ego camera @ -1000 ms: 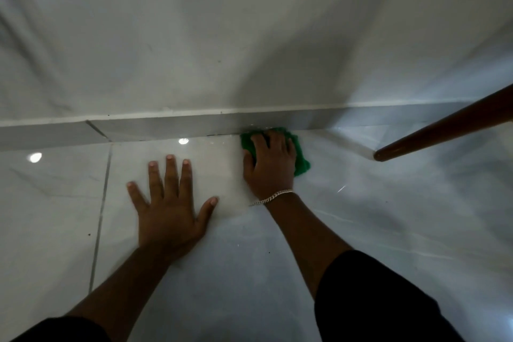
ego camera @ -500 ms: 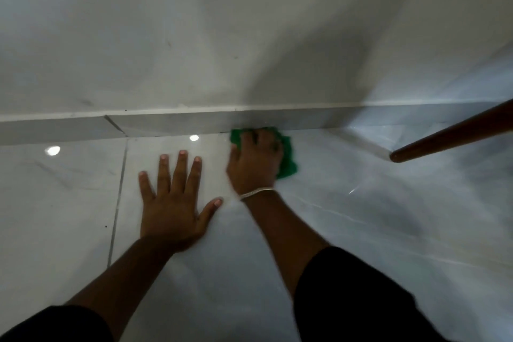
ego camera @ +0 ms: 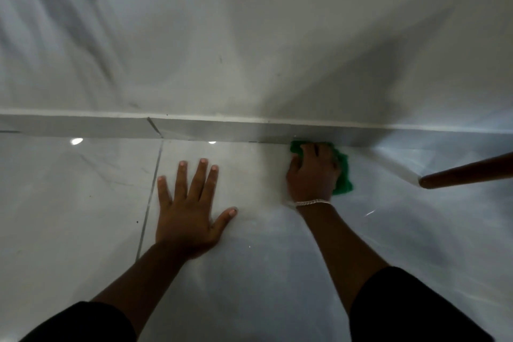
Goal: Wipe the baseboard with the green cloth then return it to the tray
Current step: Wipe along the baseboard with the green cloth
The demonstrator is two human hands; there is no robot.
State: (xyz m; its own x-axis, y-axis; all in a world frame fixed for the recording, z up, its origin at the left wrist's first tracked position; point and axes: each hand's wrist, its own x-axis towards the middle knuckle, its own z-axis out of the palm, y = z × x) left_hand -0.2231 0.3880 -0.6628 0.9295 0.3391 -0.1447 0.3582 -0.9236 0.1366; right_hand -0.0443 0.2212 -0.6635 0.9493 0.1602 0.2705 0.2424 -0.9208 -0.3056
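Note:
A grey tiled baseboard (ego camera: 222, 130) runs across the foot of the white wall. The bunched green cloth (ego camera: 343, 175) lies on the floor against the baseboard's lower edge, right of centre. My right hand (ego camera: 312, 175), with a chain bracelet at the wrist, is closed over the cloth and presses it down; only the cloth's right side and top left corner show past the fingers. My left hand (ego camera: 186, 211) rests flat on the floor tile with fingers spread, holding nothing. No tray is in view.
A round brown wooden leg (ego camera: 466, 172) slants in from the right edge, its end touching the floor just right of the cloth. A grout line (ego camera: 151, 194) runs down the glossy white floor left of my left hand. A baseboard joint (ego camera: 154, 126) sits above it.
My right hand slid the cloth left along the baseboard, then back to the right, ending closer to the wooden leg. My left hand stayed planted on the floor.

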